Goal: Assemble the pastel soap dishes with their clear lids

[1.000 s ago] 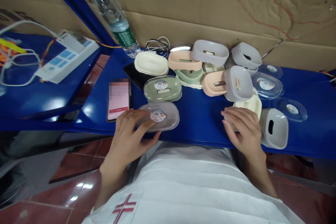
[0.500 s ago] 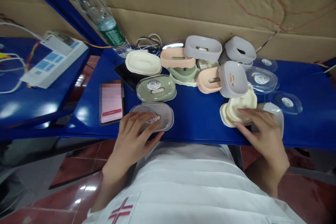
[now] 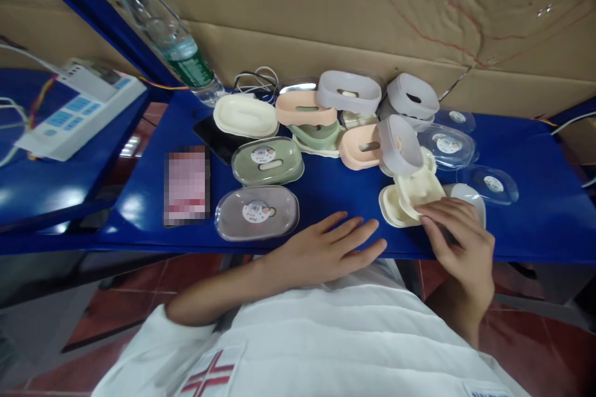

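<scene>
My right hand (image 3: 459, 242) pinches the near edge of a cream soap dish tray (image 3: 419, 185), which is tilted up over other cream pieces (image 3: 393, 208). My left hand (image 3: 328, 248) is open over the table's front edge, fingers apart and pointing right, with nothing in it. Left of it lies a grey soap dish (image 3: 228, 217) under a clear lid with a round sticker. Behind that one is a green soap dish (image 3: 291, 167), also under a clear lid. A pale grey part (image 3: 470, 198) is partly hidden behind my right hand.
Peach soap dish parts (image 3: 305, 102) and grey ones (image 3: 349, 84) stand piled at the back. Several loose clear lids (image 3: 496, 186) lie on the right. At the left are a phone (image 3: 186, 183), a water bottle (image 3: 189, 65) and a power strip (image 3: 79, 118) on the blue table (image 3: 139, 198).
My left hand has left the grey lidded dish and moved right, its fingers spreading. My right hand now pinches the cream tray and has tipped it up.
</scene>
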The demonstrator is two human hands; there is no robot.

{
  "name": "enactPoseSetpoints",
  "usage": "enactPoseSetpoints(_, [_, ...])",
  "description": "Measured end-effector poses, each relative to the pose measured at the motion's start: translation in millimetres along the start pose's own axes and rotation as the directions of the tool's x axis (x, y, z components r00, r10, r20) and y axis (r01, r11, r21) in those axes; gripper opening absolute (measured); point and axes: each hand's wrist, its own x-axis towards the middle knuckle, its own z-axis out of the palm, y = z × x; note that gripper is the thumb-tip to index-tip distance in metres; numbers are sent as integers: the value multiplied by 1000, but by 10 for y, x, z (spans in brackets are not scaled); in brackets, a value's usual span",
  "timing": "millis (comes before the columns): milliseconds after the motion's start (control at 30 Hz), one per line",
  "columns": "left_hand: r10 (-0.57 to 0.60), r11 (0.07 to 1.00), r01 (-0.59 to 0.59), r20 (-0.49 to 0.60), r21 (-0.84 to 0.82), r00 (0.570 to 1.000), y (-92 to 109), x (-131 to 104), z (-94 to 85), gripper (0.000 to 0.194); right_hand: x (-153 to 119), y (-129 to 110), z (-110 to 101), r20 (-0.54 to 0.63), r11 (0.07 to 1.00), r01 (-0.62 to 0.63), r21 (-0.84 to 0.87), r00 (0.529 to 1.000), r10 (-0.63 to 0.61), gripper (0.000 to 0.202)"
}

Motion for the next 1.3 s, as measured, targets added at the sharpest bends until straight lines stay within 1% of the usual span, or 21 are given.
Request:
enactPoseSetpoints(67, [-45, 999, 45, -36, -7, 998, 9, 20, 30, 48, -13, -64, -31, -65, 995, 3, 105, 998, 4, 32])
enactPoseSetpoints(100, [-71, 997, 70, -60, -14, 996, 11, 8, 34, 50, -15, -92, -40, -65, 987, 8, 161, 998, 2, 32])
enactPoseSetpoints(167, [-117, 993, 113, -113, -38, 987, 4, -38, 28, 51, -1, -133, -37, 9, 958, 39, 284, 999, -43, 31])
enactPoseSetpoints(233, [-137, 989, 126, -141, -83, 980, -25, -90, 17, 48, 33, -157, -3, 121, 913, 86, 400, 982, -145, 31])
enactPoseSetpoints(300, [-110, 987, 94, -118, -130, 987, -65, -131, 19, 43, 68, -172, 40, 212, 871, 118, 476, 946, -244, 32])
enactPoseSetpoints(367, [-48, 988, 40, -53, -146, 997, -99, -156, 38, 35, 81, -189, 54, 277, 877, 124, 464, 920, -277, 33])
enactPoseSetpoints(400, [-22, 990, 19, -19, -140, 1000, -109, -163, 52, 29, 75, -199, 39, 294, 904, 122, 411, 921, -258, 33])
enactPoseSetpoints(467, [-4, 993, 7, 24, -121, 1000, -116, -172, 83, 21, 36, -215, -31, 256, 969, 91, 229, 955, -150, 31])
enactPoseSetpoints(533, [-18, 994, 22, 38, -105, 999, -110, -177, 111, 20, -29, -211, -124, 134, 1000, -2, -16, 991, 4, 26])
enactPoseSetpoints(567, [-29, 994, 33, 38, -102, 999, -106, -181, 124, 21, -68, -194, -162, 74, 987, -69, -143, 994, 80, 24])
enactPoseSetpoints(600, [-41, 994, 44, 34, -102, 999, -103, -185, 136, 23, -109, -167, -186, 31, 953, -139, -268, 988, 152, 29])
enactPoseSetpoints(667, [-83, 990, 86, 36, -109, 996, -100, -195, 157, 25, -195, -81, -182, -4, 835, -256, -487, 957, 292, 53])
enactPoseSetpoints(733, [-143, 979, 149, 49, -138, 988, -104, -204, 173, 25, -279, 26, -130, -18, 724, -329, -606, 916, 400, 71])
enactPoseSetpoints(767, [-172, 971, 180, 62, -157, 983, -107, -208, 179, 25, -317, 76, -102, -25, 695, -349, -628, 902, 431, 73])
enactPoseSetpoints(833, [-200, 958, 209, 68, -194, 977, -114, -214, 188, 25, -381, 149, -76, -52, 687, -373, -624, 897, 439, 64])
enactPoseSetpoints(933, [-204, 958, 195, -21, -212, 979, -119, -218, 205, 31, -417, 138, -156, -133, 730, -398, -555, 909, 395, 45])
enactPoseSetpoints(1033, [-261, 952, 239, -95, -193, 961, -110, -214, 217, 48, -374, -8, -301, -145, 819, -381, -430, 924, 354, 42])
enactPoseSetpoints(1100, [-288, 947, 258, -150, -192, 946, -93, -211, 209, 54, -319, -129, -342, -64, 920, -264, -288, 964, 257, 44])
enactPoseSetpoints(1167, [-290, 947, 240, -250, -214, 924, -72, -219, 173, 53, -246, -229, -293, 44, 989, -98, -110, 994, 103, 44])
enactPoseSetpoints(1233, [-251, 959, 187, -337, -213, 907, -55, -244, 99, 47, -154, -298, -156, 124, 999, 31, 8, 992, -31, 45])
enactPoseSetpoints(1300, [-172, 980, 125, -355, -152, 919, -49, -284, -8, 41, -42, -346, 29, 182, 993, 116, 31, 976, -120, 47])
